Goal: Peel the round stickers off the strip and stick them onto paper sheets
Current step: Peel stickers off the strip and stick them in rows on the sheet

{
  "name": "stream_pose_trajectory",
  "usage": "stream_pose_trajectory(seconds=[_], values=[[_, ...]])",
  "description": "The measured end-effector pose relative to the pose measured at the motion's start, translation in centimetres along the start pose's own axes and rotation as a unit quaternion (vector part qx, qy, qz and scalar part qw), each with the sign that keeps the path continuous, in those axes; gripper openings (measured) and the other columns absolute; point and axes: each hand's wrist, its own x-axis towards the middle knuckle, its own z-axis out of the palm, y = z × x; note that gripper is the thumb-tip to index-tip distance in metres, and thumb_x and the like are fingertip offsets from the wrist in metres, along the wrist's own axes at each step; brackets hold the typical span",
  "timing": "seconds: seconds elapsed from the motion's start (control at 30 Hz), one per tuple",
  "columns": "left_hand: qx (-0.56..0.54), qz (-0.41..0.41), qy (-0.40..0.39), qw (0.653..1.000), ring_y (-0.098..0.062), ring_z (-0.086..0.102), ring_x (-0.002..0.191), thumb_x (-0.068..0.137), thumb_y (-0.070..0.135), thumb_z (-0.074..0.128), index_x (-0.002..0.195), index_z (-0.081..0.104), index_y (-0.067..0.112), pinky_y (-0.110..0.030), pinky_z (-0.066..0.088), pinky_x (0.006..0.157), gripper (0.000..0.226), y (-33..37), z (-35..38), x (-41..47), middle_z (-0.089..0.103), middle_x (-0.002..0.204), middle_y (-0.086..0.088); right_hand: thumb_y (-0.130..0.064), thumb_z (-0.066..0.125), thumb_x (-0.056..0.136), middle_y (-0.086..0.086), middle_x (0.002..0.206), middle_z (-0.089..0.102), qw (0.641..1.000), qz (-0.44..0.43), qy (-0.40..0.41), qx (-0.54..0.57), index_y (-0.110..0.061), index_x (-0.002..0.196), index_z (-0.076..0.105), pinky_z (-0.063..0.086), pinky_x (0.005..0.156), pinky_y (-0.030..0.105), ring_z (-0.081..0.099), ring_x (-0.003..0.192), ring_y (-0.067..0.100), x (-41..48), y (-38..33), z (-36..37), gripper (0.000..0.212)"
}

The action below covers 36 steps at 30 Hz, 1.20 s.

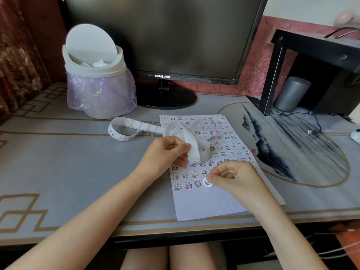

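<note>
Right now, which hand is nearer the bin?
Left. The left hand, holding the strip, is right of and in front of the bin; the right hand is farther right, pinching a sticker.

Soft, even light fills the scene, brightest at upper right (a pale blur there is out of focus). Wide-angle distortion curves the bench [58,162] edges; shadows are faint.

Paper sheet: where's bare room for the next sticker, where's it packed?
Bare: bottom band of the sheet, between the last row of stickers and the near edge, below the right hand. Also the desk left of the sheet. Crowded: the upper sheet, with the strip and left hand over it.
</note>
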Motion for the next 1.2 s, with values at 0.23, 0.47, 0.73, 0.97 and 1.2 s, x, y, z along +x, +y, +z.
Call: stream_pose_trajectory(seconds=[0.23, 0.47, 0.73, 0.97, 1.2], values=[[-0.002, -0.001, 0.0, 1.0, -0.019, 0.063, 0.064, 0.09, 0.011, 0.062, 0.07, 0.061, 0.008, -0.022, 0.056, 0.066, 0.02, 0.0, 0.0, 0.0, 0.066, 0.068, -0.009, -0.01, 0.077, 0.072, -0.003, 0.061, 0.068, 1.0, -0.001, 0.015, -0.019, -0.015, 0.067, 0.07, 0.043, 0.06, 0.018, 0.055, 0.054, 0.002, 0.1, 0.4, 0.3, 0.01], [0.005, 0.003, -0.002, 1.0, -0.02, 0.065, 0.068, 0.09, 0.012, 0.062, 0.071, 0.062, 0.009, -0.025, 0.056, 0.07, 0.019, -0.1, 0.0, 0.1, 0.068, 0.069, -0.009, -0.015, 0.077, 0.073, -0.012, 0.054, 0.061, 0.998, -0.005, 0.033, -0.057, -0.018, 0.068, 0.069, 0.04, 0.058, 0.019, 0.048, 0.049, -0.002, 0.0, 0.8, 0.6, 0.01], [0.011, 0.004, -0.005, 1.0, -0.019, 0.065, 0.067, 0.09, 0.013, 0.062, 0.072, 0.063, 0.008, -0.025, 0.056, 0.072, 0.018, -0.2, 0.0, 0.1, 0.067, 0.067, -0.006, -0.021, 0.078, 0.071, -0.015, 0.054, 0.054, 0.993, -0.03, 0.047, -0.107, -0.026, 0.067, 0.066, 0.042, 0.057, 0.028, 0.045, 0.048, 0.001, -0.1, 1.3, 0.6, 0.013], [0.014, -0.001, -0.003, 1.0, -0.018, 0.065, 0.067, 0.09, 0.014, 0.063, 0.072, 0.063, 0.009, -0.024, 0.057, 0.072, 0.019, -0.3, 0.0, 0.2, 0.068, 0.067, -0.006, -0.02, 0.075, 0.076, -0.009, 0.077, 0.053, 0.993, -0.026, 0.013, -0.111, -0.029, 0.086, 0.054, 0.044, 0.068, 0.032, 0.048, 0.054, -0.003, 0.0, 1.0, 0.1, 0.025], [0.015, 0.0, -0.001, 1.0, -0.015, 0.065, 0.062, 0.09, 0.013, 0.063, 0.07, 0.062, 0.01, -0.021, 0.057, 0.069, 0.02, -0.3, 0.0, 0.2, 0.067, 0.062, -0.002, -0.016, 0.069, 0.083, -0.01, 0.073, 0.056, 0.995, -0.027, 0.008, -0.097, -0.028, 0.081, 0.059, 0.036, 0.06, 0.024, 0.046, 0.049, -0.002, 0.3, 1.3, 0.0, 0.015]])
